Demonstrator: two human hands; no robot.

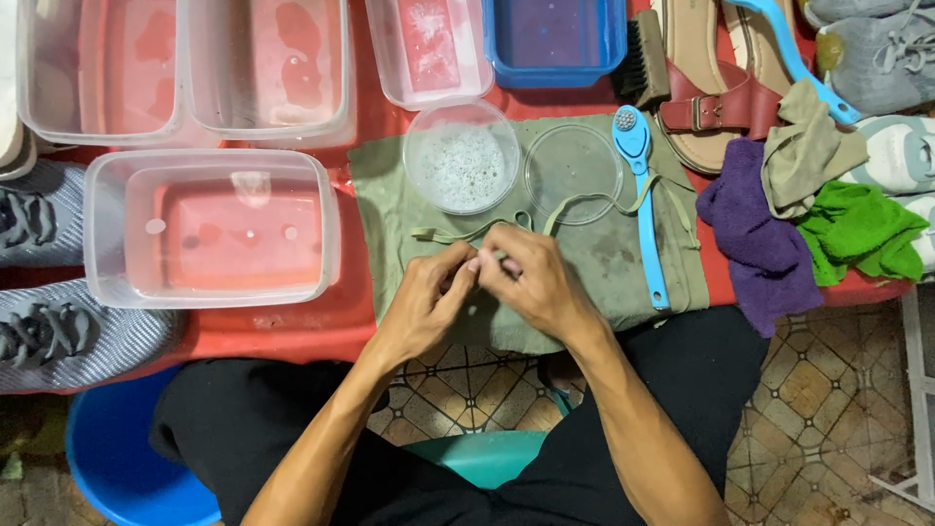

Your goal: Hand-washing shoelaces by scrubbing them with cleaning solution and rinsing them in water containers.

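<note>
My left hand (429, 297) and my right hand (534, 281) meet over an olive-green cloth (594, 263) on the red table. Both pinch a pale flat shoelace (584, 203) between the fingertips. The lace trails left across the cloth and loops away to the right towards a light-blue brush (643, 195). A round clear bowl of soapy foam (461, 156) stands just beyond my hands. Beside it lies a clear round lid (573, 173).
Clear tubs of water (209, 229) stand at left and back, a blue tub (555, 39) behind. Grey sneakers (58, 331) lie far left. Purple (755, 234), beige and green (857, 229) rags, a brown sandal (706, 97) and more sneakers are at right.
</note>
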